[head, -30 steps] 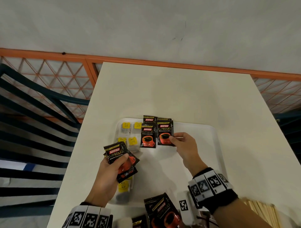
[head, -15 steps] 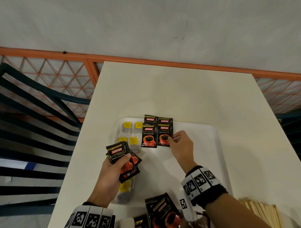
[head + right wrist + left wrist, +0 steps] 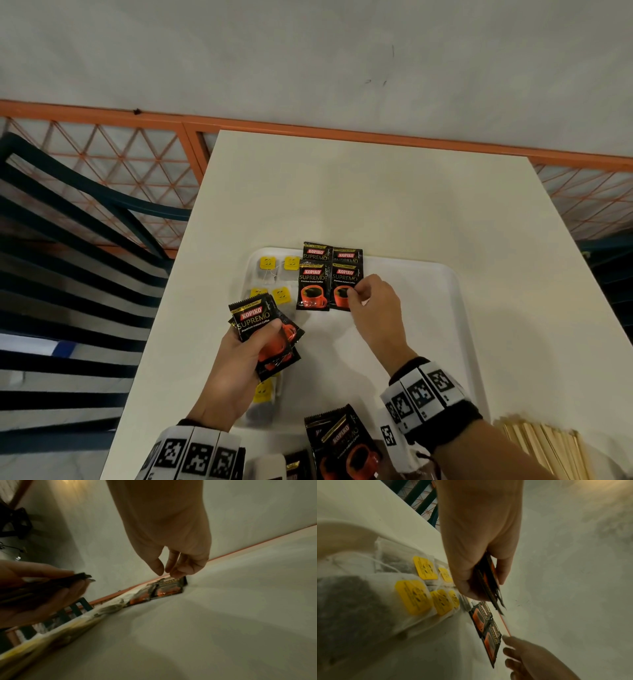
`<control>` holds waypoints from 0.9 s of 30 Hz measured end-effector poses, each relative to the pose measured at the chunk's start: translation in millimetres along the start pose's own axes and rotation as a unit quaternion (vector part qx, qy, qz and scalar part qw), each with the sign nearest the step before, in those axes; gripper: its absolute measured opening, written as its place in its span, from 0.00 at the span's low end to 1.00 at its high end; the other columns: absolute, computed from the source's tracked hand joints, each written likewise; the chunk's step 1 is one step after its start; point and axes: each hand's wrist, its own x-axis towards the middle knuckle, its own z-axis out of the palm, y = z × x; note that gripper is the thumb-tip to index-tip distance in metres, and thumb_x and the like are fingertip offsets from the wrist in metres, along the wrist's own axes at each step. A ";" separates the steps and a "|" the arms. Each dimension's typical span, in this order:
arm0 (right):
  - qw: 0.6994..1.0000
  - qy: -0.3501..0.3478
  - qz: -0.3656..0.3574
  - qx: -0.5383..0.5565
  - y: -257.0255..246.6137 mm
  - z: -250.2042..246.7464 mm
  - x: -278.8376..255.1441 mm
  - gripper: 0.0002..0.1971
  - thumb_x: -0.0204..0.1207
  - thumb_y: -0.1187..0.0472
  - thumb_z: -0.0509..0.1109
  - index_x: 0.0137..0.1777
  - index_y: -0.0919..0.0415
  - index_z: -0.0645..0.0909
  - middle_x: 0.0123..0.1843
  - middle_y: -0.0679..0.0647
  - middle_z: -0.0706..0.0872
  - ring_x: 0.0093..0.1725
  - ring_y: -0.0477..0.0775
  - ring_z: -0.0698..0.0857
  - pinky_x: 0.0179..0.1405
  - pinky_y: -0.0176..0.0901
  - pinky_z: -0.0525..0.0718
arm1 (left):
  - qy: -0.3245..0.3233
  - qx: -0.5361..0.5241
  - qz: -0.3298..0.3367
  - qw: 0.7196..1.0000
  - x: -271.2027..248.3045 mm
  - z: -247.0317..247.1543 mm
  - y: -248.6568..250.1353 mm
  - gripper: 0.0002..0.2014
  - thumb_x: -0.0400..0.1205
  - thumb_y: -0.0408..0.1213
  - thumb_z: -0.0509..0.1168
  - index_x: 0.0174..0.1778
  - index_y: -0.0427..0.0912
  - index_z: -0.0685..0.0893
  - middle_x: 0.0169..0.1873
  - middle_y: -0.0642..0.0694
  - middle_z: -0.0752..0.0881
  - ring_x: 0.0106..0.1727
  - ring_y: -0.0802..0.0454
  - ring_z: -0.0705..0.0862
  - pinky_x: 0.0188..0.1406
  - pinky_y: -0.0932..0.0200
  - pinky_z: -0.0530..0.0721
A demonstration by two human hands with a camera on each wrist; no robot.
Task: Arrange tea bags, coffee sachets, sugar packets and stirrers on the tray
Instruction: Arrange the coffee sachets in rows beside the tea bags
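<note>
Right hand (image 3: 371, 305) fingertips pinch the right edge of the front-right black-and-red foil coffee sachet (image 3: 343, 287) at 12 o'clock on the white plastic tray (image 3: 442, 308); square it flush with its neighbour before releasing, while left hand (image 3: 239, 363) grips the spare sachets (image 3: 265, 325).

on the white tray (image 3: 442, 308), the right hand (image 3: 371, 301) fingers the right-hand coffee sachet (image 3: 342, 286) beside tea bags (image 3: 279, 274); the left hand (image 3: 236, 370) grips a sachet stack (image 3: 265, 329).
</note>
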 end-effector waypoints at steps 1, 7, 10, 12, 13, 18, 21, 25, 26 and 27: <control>1.000 -0.014 -0.016 0.019 -7.2 -2.7 -4.4 0.05 0.78 0.58 0.66 0.47 0.59 0.77 0.45 0.52 0.82 0.39 0.42 0.76 0.31 0.23 0.72 | -0.003 0.001 0.001 1.000 -0.1 1.7 0.5 0.12 0.78 0.30 0.65 0.55 0.46 0.81 0.49 0.41 0.88 0.51 0.44 0.86 0.46 0.48 0.84; 0.937 -0.292 -0.053 0.186 -44.9 -12.3 -36.6 0.12 0.72 0.50 0.72 0.52 0.48 0.77 0.41 0.43 0.79 0.38 0.41 0.78 0.40 0.28 0.77 | -0.019 0.014 0.012 1.000 -0.3 12.0 2.1 0.14 0.77 0.33 0.66 0.59 0.40 0.82 0.49 0.38 0.89 0.49 0.42 0.88 0.47 0.46 0.87; 0.935 -0.291 -0.063 0.195 -43.7 -6.9 -42.4 0.18 0.68 0.55 0.78 0.53 0.50 0.75 0.40 0.46 0.79 0.37 0.41 0.78 0.38 0.30 0.78 | -0.030 0.005 0.000 1.000 -2.3 14.7 1.0 0.12 0.79 0.35 0.64 0.58 0.39 0.82 0.49 0.37 0.89 0.47 0.43 0.90 0.41 0.51 0.89; 0.937 -0.283 -0.050 0.199 -41.5 -4.8 -43.3 0.16 0.68 0.56 0.78 0.51 0.50 0.75 0.40 0.46 0.79 0.38 0.41 0.78 0.40 0.32 0.77 | -0.044 -0.008 -0.011 0.999 -3.7 15.0 0.7 0.10 0.80 0.34 0.63 0.57 0.39 0.82 0.50 0.36 0.89 0.48 0.41 0.89 0.42 0.50 0.90; 0.936 -0.285 -0.042 0.203 -41.0 -5.0 -43.6 0.15 0.69 0.56 0.77 0.51 0.50 0.75 0.40 0.46 0.79 0.39 0.42 0.79 0.39 0.32 0.77 | -0.052 -0.014 -0.015 0.998 -4.0 13.9 1.1 0.11 0.79 0.32 0.64 0.57 0.39 0.82 0.50 0.34 0.88 0.49 0.40 0.88 0.44 0.48 0.88; 0.927 -0.300 -0.020 0.223 -42.5 -12.5 -44.8 0.15 0.73 0.60 0.73 0.56 0.56 0.74 0.41 0.44 0.75 0.29 0.36 0.79 0.28 0.28 0.78 | -0.087 -0.015 -0.026 0.996 -5.9 5.8 2.0 0.23 0.67 0.33 0.64 0.60 0.33 0.80 0.49 0.30 0.84 0.46 0.41 0.86 0.43 0.48 0.85; 0.926 -0.301 -0.021 0.226 -42.6 -13.1 -44.5 0.16 0.74 0.60 0.73 0.58 0.54 0.73 0.47 0.48 0.76 0.36 0.37 0.80 0.33 0.28 0.81 | -0.074 -0.014 -0.026 0.997 -5.5 5.7 1.3 0.15 0.78 0.28 0.60 0.61 0.33 0.78 0.47 0.32 0.84 0.45 0.40 0.85 0.45 0.46 0.84; 0.940 -0.254 -0.050 0.224 -39.2 -11.7 -47.1 0.21 0.72 0.62 0.74 0.59 0.42 0.72 0.55 0.45 0.74 0.51 0.37 0.76 0.44 0.22 0.77 | -0.065 -0.001 -0.028 0.997 -5.8 5.0 0.3 0.17 0.78 0.32 0.61 0.63 0.35 0.79 0.48 0.35 0.88 0.47 0.41 0.87 0.42 0.50 0.87; 0.941 -0.243 -0.050 0.231 -38.9 -11.5 -47.9 0.22 0.72 0.62 0.75 0.55 0.38 0.71 0.55 0.45 0.74 0.51 0.38 0.76 0.43 0.23 0.77 | -0.072 -0.003 -0.032 0.997 -6.3 5.1 1.0 0.17 0.78 0.36 0.61 0.62 0.37 0.81 0.49 0.35 0.88 0.47 0.42 0.88 0.43 0.50 0.87; 0.941 -0.235 -0.048 0.238 -38.4 -10.7 -48.6 0.21 0.71 0.62 0.75 0.52 0.36 0.71 0.54 0.45 0.75 0.50 0.39 0.76 0.42 0.24 0.77 | -0.078 -0.009 -0.038 0.996 -6.9 5.7 2.1 0.17 0.79 0.40 0.60 0.61 0.39 0.82 0.50 0.36 0.89 0.48 0.43 0.89 0.46 0.49 0.87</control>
